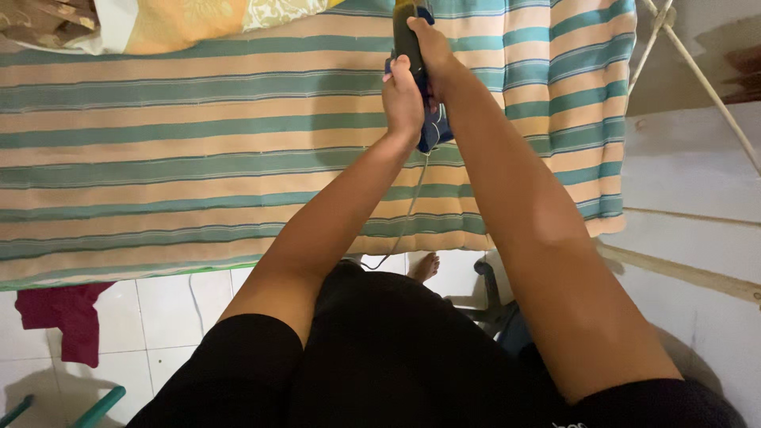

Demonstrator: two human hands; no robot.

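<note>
Both my arms reach forward over a table covered with a striped green and peach cloth (pixel 158 150). My left hand (pixel 403 101) and my right hand (pixel 432 49) are wrapped around a blue clothes iron (pixel 434 127) with a dark handle (pixel 407 40), held upright above the cloth near its far right part. A thin grey cord (pixel 410 214) hangs from the iron down toward my lap. Most of the iron is hidden by my hands.
Folded patterned fabrics (pixel 119 20) lie at the far left of the table. A dark red garment (pixel 67 317) lies on the white tiled floor. A white rack leg (pixel 697 71) slants at the right. My bare foot (pixel 424 268) shows under the table.
</note>
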